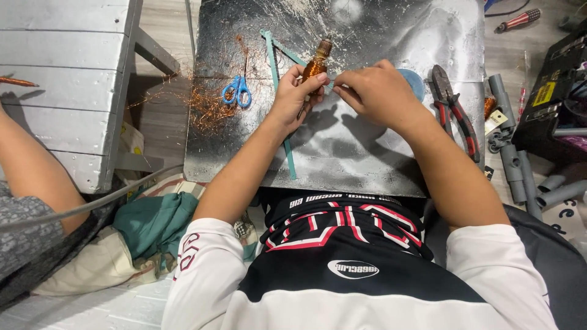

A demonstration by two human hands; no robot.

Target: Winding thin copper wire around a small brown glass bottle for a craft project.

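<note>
Scuffed silvery surface (367,153), copper wire scraps (205,104) and blue scissors (237,90) pushed aside. Above its middle, left hand (293,98) gripping a copper-wound coil (316,63) upright for access; right hand (376,91) pinching near its side, seemingly a wire strand. Red-handled pliers (452,107) within reach.

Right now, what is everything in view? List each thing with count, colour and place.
copper coil: one, copper-brown, held above the board's middle
metal board: one, scuffed silver-grey, on the person's lap
scissors: one, blue handles, board's left part
loose copper wire: one tangle, copper, at the board's left edge
teal strips: two, teal, crossing near the coil
pliers: one, red and black handles, board's right edge
screwdriver: one, red handle, floor top right
grey pipes: several, grey, floor on the right
wooden bench: one, white, left
other person's arm: one, far left
left hand: holding the coil
right hand: fingertips pinched beside the coil
</note>
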